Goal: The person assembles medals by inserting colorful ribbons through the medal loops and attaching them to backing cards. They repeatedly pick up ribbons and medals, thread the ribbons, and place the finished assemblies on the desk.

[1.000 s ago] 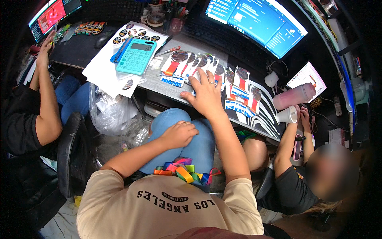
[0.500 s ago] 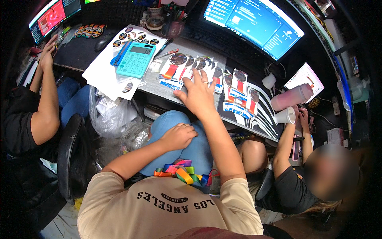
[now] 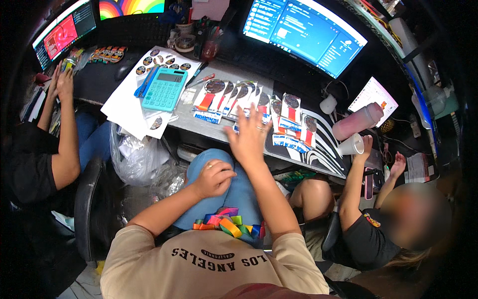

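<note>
Hands: right point(image 3: 249, 137) blurred over medal packets point(image 3: 279, 117), left point(image 3: 214, 178) on knee point(image 3: 219, 164).

A row of flat packets point(image 3: 259, 107), each with a dark round badge and red-white-blue card, lies overlapping along the counter point(image 3: 199, 127) edge. A blue screen point(image 3: 303, 32) stands behind them at upper right. A red-and-green screen point(image 3: 64, 32) stands at far left, a rainbow screen point(image 3: 132, 7) beside it. A sticker sheet point(image 3: 167, 60) lies by a teal calculator point(image 3: 166, 89).
</note>
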A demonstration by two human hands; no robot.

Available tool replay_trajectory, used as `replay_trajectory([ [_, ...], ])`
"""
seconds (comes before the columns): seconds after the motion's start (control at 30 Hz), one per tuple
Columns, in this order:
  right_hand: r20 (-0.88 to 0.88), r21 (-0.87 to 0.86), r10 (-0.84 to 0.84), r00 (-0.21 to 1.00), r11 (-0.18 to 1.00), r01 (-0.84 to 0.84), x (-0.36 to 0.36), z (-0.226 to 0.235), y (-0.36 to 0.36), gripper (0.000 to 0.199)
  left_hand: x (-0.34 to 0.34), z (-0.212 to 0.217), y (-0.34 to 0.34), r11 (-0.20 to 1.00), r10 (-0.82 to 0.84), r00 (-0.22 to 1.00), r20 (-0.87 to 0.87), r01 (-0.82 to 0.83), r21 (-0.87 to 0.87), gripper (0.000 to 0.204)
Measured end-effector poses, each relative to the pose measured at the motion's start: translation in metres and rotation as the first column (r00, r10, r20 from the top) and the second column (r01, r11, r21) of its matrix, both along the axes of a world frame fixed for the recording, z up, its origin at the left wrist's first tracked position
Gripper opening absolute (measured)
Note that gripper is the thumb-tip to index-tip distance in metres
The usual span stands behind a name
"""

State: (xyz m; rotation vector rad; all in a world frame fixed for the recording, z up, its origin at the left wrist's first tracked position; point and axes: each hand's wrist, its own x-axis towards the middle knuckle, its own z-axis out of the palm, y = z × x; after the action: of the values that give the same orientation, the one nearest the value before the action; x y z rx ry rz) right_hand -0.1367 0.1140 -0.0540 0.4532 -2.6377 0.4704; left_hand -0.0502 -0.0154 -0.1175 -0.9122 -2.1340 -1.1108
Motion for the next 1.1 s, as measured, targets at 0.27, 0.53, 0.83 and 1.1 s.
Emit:
replay_trajectory([
  [0.27,0.135,0.016,-0.433,0.891,0.9,0.435,-0.017,0.003,0.134,0.045,-0.077,0.078,0.009,0.912,0.341,0.94,0.021,-0.326,-0.249,0.045],
  [0.53,-0.015,-0.282,-0.232,0.973,0.934,0.218,0.0,-0.02,0.163,0.035,-0.124,0.081,0.086,0.895,0.124,0.986,0.112,-0.062,-0.442,0.067],
  [0.83,-0.038,-0.28,-0.408,0.912,0.881,0.382,0.013,-0.016,0.196,0.055,-0.152,0.063,0.149,0.954,0.12,0.938,0.326,-0.018,-0.3,0.063],
  [1.1,0.027,-0.819,-0.359,0.933,0.528,0.226,-0.025,-0.017,0.228,0.034,-0.159,0.055,0.146,0.974,0.016,0.965,0.261,-0.074,0.215,0.02],
])
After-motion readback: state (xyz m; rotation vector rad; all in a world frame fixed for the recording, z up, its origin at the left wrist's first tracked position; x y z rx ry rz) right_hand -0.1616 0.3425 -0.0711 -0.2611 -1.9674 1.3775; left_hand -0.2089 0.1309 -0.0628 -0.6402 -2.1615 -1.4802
